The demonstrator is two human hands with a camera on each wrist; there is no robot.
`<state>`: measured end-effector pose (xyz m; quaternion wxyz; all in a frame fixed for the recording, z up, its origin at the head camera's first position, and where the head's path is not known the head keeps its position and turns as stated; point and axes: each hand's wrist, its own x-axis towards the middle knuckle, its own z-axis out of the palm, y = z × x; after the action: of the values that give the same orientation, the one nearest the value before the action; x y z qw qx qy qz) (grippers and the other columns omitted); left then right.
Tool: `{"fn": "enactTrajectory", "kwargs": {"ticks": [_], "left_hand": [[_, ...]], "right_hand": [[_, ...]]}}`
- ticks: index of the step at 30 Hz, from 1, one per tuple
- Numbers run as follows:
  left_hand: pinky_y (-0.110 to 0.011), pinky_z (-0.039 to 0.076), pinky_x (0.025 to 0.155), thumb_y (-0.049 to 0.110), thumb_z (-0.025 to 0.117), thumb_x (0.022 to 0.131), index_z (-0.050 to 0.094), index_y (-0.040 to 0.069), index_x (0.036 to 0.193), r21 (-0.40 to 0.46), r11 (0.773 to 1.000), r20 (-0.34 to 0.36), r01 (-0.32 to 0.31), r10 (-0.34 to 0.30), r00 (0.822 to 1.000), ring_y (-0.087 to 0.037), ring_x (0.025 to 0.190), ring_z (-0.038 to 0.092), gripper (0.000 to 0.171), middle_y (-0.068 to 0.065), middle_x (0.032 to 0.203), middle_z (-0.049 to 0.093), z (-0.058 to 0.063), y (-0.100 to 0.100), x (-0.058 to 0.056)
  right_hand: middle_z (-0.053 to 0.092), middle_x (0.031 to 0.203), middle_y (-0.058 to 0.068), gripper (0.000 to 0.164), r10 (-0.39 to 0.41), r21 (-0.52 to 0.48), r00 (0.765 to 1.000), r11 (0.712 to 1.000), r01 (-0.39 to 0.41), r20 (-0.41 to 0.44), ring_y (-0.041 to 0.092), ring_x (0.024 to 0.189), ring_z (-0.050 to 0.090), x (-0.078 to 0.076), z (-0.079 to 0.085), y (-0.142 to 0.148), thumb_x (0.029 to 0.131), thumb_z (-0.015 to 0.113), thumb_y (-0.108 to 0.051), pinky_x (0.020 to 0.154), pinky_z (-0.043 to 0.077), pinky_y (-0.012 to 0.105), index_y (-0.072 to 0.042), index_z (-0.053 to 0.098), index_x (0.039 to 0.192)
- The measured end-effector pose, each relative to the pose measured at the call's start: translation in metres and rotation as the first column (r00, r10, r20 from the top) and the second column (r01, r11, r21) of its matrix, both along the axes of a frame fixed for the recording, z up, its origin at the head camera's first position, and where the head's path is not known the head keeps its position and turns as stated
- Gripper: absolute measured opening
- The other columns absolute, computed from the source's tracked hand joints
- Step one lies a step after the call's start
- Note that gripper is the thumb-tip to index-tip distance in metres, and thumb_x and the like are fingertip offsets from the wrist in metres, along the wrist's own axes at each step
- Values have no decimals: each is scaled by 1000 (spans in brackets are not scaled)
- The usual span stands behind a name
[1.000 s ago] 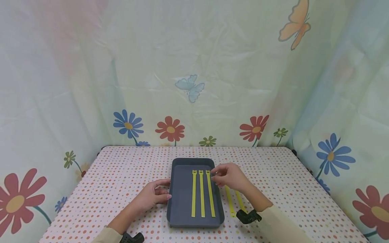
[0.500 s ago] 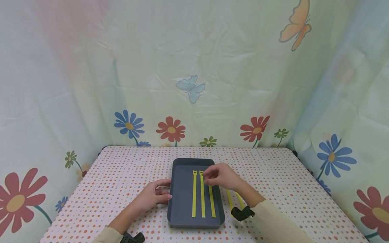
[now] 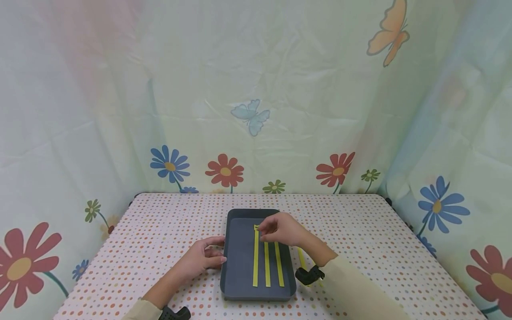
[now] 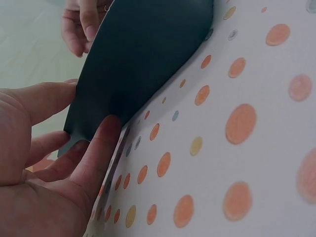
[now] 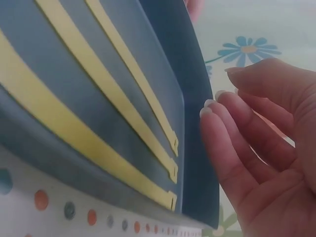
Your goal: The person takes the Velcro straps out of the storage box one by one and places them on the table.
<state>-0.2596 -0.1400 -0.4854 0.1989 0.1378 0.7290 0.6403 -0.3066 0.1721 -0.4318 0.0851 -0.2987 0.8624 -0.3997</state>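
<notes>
Head view: shows the whole dark grey tray [image 3: 240, 266] set lengthwise on the polka-dotted surface [image 3: 180, 218], with three yellow straps [image 3: 256, 258] laid side by side along its floor, toward the right. Covers the far ends of the middle and right straps with the right hand [image 3: 280, 229]. Right wrist view: brings out those covered ends, all three slotted, near the tray's far wall. Shows too the loosely curved fingers [image 5: 224, 153] of that hand, tips apart from the thumb [image 5: 276, 79], with nothing in between: released, no strap held. Cannot tell from either view about any contact with the tray. Seen from above, puts the left strap's slotted end just beside those fingertips and the other two straps partly beneath the hand. Left wrist view: gives the tray's outer side wall, barely visible from above, with the left hand [image 3: 202, 257] pinching its edge, thumb at the rim and a finger against the outside. Places the tray directly to the right of that hand, touching. Only in the head view: another yellow strap [image 3: 302, 259] outside the tray, on the surface to its right, partly hidden by the right arm, and beyond, a curtain [image 3: 192, 89] printed with flowers and butterflies.
</notes>
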Motion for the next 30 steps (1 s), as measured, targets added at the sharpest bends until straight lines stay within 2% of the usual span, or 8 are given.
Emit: {"fn": "enactTrajectory", "kwargs": {"ticks": [6,13,23,30], "left_hand": [[-37,63,86,12,76,92,41,-2,153,8,1000,11,1,-1,1000,-21,106,71,72,-24,143,57,0,0,1],[-37,63,86,11,75,93,41,-2,153,-1,1000,6,3,-3,1000,-22,106,71,71,-24,143,56,0,-1,2],[-37,63,86,11,75,93,40,-3,154,17,1000,8,13,-13,1000,-24,106,72,71,-24,138,60,2,-1,0],[-36,63,86,11,75,93,41,-2,154,21,1000,2,15,-15,1000,-23,106,71,71,-24,142,56,2,-1,0]], "right_hand": [[78,101,9,22,69,76,997,995,-67,-30,9,87,72,-4,2,-9,88,79,-9,77,59,20,-2,78,109],[77,109,11,25,151,177,988,972,-153,24,23,97,74,-8,4,-17,86,80,-2,79,59,21,-2,78,111],[76,108,3,30,246,333,969,914,-233,3,19,104,74,-16,3,-27,81,83,3,87,60,23,-8,78,108],[74,107,-7,28,305,484,951,842,-239,-60,10,100,70,-21,4,-36,81,85,-2,86,57,20,-16,80,106]]}}
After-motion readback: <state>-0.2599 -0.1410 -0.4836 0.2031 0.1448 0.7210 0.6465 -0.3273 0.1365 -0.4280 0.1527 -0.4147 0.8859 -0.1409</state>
